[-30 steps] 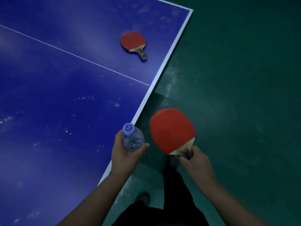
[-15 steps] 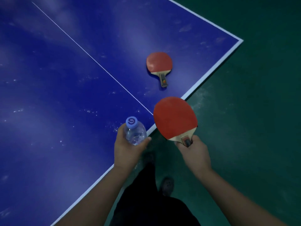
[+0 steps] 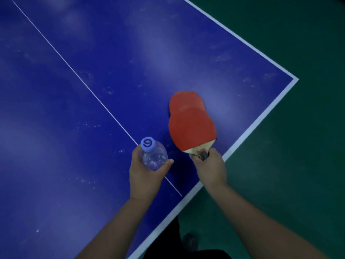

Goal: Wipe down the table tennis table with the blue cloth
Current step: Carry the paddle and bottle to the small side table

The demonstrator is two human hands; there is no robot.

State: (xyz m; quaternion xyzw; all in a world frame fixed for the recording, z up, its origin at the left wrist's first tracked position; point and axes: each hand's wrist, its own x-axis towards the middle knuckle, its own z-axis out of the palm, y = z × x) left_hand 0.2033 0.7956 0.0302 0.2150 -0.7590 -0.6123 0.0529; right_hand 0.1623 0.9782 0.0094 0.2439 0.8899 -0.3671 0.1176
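Right hand (image 3: 210, 168) grips paddle handle, fingers wrapped; held paddle (image 3: 192, 130) hovers over second paddle (image 3: 183, 100) lying on table tennis table (image 3: 74, 128), long axes roughly aligned, pointing away from body. Left hand (image 3: 144, 176) curled round clear water bottle (image 3: 153, 156), blue cap up. Blue cloth not in view. Both hands full; likely clearing table first.

The scene is dim, with muted colours and a dark falloff toward the corners. Pale, soft-edged patches of reflected overhead light smear across the blue tabletop (image 3: 89, 113), brightest near its middle. A dark shadow lies on the surface between the two hands. Detail is soft and slightly smeared throughout, and the straight white lines bow a little near the frame edges.
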